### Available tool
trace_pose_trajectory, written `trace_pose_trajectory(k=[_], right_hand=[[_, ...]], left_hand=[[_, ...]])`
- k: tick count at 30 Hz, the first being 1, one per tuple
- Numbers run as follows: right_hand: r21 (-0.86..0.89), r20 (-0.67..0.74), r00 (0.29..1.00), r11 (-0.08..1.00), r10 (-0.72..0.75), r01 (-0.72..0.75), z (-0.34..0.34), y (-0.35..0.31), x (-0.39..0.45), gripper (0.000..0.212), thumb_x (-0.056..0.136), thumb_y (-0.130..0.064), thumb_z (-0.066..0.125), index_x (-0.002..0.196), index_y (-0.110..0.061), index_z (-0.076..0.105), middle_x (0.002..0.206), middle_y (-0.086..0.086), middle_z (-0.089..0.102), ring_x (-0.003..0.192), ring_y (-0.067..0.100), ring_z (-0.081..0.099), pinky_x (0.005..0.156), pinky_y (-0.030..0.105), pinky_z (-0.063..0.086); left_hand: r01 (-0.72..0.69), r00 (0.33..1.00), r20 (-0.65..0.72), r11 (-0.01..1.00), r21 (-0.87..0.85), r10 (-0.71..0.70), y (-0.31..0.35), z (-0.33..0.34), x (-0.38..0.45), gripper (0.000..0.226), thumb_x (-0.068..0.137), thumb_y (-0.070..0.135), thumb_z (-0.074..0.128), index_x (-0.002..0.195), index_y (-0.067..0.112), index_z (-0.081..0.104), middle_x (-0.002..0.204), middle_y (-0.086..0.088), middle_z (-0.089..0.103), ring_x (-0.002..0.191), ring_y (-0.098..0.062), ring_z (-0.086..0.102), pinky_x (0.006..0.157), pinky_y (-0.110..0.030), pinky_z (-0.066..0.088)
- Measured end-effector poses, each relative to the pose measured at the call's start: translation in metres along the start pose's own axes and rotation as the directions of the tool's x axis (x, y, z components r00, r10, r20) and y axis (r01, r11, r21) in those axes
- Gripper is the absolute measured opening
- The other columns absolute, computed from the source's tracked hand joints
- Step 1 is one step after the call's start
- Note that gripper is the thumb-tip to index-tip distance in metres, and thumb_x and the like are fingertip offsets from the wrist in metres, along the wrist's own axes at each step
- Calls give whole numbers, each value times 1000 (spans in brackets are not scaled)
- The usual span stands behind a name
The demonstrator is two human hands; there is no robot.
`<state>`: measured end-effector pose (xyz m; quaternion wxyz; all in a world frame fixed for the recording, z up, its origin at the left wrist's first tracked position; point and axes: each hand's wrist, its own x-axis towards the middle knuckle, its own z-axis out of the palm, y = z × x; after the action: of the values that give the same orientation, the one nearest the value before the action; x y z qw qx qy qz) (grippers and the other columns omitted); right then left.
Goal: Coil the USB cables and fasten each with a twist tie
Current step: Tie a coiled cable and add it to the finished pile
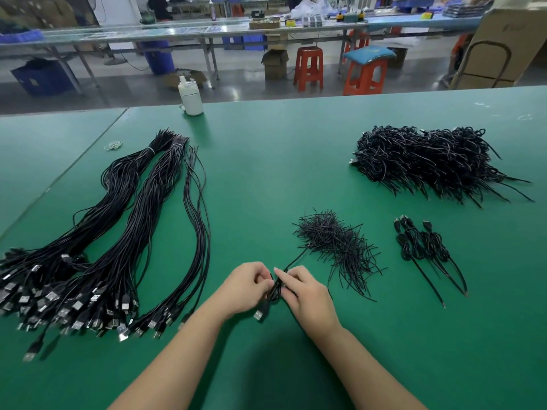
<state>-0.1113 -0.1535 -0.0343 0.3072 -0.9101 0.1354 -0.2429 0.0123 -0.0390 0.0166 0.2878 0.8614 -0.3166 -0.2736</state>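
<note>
Nearest, the left hand [245,287] and right hand [305,294] both pinch one coiled USB cable [273,291] just above the green table [266,173], apparently at the fastening step. Next comes twisting the tie tight, though the tie itself cannot be made out. Beyond lie the twist ties [337,244], four tied coils [423,244], uncoiled cables [97,247] and the finished heap [429,161].

A white bottle [191,97] stood at the far edge of the green table [266,161], with red stools [308,68] and cardboard boxes [275,63] on the floor beyond.
</note>
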Motion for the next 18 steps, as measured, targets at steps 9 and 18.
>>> trace_pose_trajectory(k=[9,18], right_hand=[[316,-43,983,936,176,-154,-21,-14,18,31,83,-6,75,113,-15,75,97,-13,67,85,0,61,81,7,44],[673,209,902,613,379,-414,-41,-42,48,11,99,-11,57,108,-11,51,51,3,57,42,15,51,49,23,45]], left_hand=[[-170,985,-31,936,-307,169,1,-11,-3,14,96,4,57,88,15,60,70,2,57,61,-12,45,60,-26,37],[-348,913,-247,936,-56,325,16,-26,-5,19,94,20,62,80,29,54,65,19,54,60,0,46,59,-13,37]])
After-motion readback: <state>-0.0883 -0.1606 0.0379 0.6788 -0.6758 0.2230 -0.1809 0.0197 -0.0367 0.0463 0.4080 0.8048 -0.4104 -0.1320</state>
